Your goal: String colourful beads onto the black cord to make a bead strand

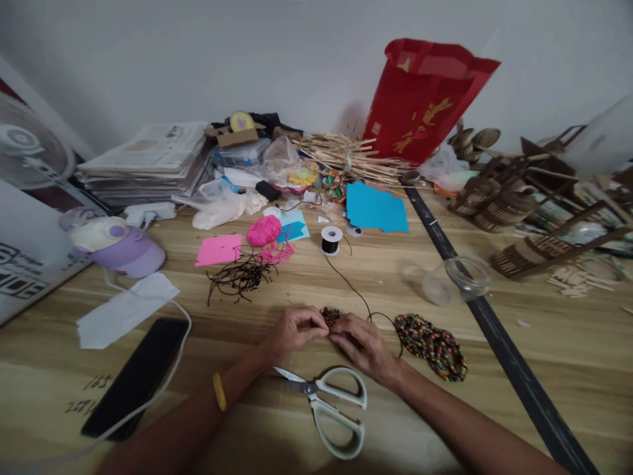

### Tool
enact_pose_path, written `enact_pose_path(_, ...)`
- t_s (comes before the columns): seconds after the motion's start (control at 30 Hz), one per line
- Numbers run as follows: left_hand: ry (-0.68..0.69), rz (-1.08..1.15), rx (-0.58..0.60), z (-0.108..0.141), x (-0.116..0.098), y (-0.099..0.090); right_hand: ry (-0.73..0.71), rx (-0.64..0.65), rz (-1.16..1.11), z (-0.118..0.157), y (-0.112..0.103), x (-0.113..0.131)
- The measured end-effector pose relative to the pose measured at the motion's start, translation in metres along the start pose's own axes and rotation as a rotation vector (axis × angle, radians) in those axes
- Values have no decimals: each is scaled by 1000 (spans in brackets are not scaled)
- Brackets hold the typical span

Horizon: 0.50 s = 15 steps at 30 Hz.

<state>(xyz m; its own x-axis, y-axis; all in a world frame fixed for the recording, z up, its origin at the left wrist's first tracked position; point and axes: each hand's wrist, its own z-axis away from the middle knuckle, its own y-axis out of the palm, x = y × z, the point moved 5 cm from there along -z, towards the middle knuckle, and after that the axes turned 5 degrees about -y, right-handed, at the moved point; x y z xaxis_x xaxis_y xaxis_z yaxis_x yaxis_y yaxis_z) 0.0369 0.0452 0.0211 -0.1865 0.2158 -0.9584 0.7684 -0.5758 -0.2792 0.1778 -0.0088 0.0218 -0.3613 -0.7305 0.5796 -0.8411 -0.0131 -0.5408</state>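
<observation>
My left hand (297, 330) and my right hand (363, 343) meet over the table with thumbs and fingertips pinched together. What they pinch is too small to make out. Just behind my fingertips lies a small heap of dark beads (330, 315). A black cord (349, 282) runs from a white spool (331, 239) toward my right hand and loops beside it. To the right of that hand rests a coil of multicoloured bead strings (430, 346). White-handled scissors (321, 409) lie partly open, in front of both hands.
Cut black cords (242, 277), pink yarn (264, 231) and blue paper (376, 208) lie farther back. A phone (138, 376) with a white cable (173, 376) is at left. At right stand a clear jar (440, 285) and brown baskets (519, 254). Newspapers (146, 165) are stacked behind.
</observation>
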Motion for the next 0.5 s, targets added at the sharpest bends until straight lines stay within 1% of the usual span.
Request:
enact_pose_path(0.2,-34,-88,-19,1,-1,1,59,-17,24,1,-2,-2)
enact_pose_path(0.3,-45,-135,-59,0,0,-1,118,-80,32,1,-8,-5)
enact_pose_path(0.4,-21,-172,-98,0,2,-3,165,-161,-16,0,-15,-4)
enact_pose_path(0.5,22,-241,-87,-1,4,-1,240,-228,-102,0,-17,-6)
